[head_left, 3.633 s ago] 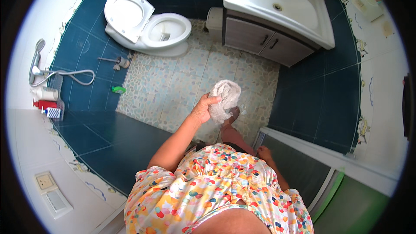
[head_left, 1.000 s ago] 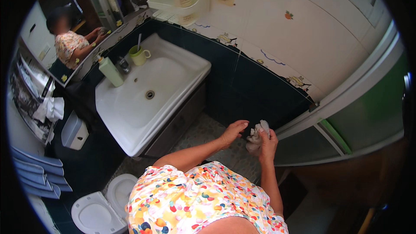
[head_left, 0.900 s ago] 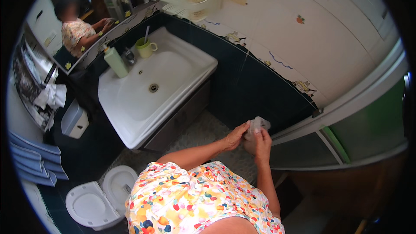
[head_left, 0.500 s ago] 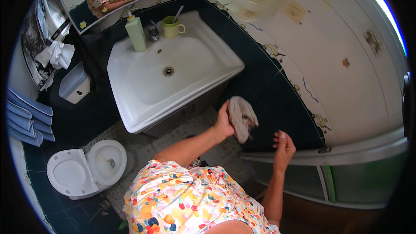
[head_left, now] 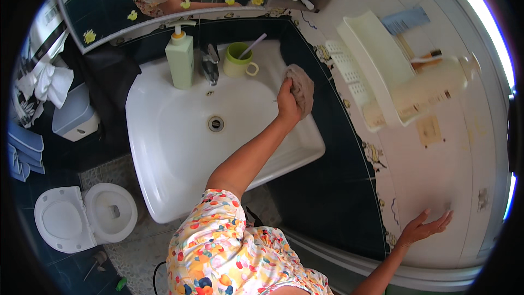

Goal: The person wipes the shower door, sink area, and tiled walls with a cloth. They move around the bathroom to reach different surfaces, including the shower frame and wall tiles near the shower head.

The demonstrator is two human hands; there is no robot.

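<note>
My left hand (head_left: 288, 104) grips a crumpled greyish-beige cloth (head_left: 302, 92) above the right rim of the white sink (head_left: 180, 147). The cloth bulges out past my fingers on the right. Off to the lower right, my right hand (head_left: 426, 230) is empty, its fingers spread close to the light tiled wall; whether it touches the tiles I cannot tell. Behind the basin's drain stands a chrome faucet (head_left: 209, 65). A pale green pump bottle (head_left: 180, 63) is left of it, and a green and cream mug (head_left: 236, 65) with a stick-like item inside is on its right.
A white wall shelf (head_left: 376, 60) holding a large bottle (head_left: 423, 93) and a blue tube (head_left: 405, 20) juts out at the right. The mirror (head_left: 109, 8) runs along the back. At the lower left are the toilet (head_left: 64, 218) with its lid up and a bin (head_left: 76, 112).
My left hand has carried the cloth forward from beside the sink's front corner to over its right rim. My right hand has moved right toward the wall and its fingers have spread.
</note>
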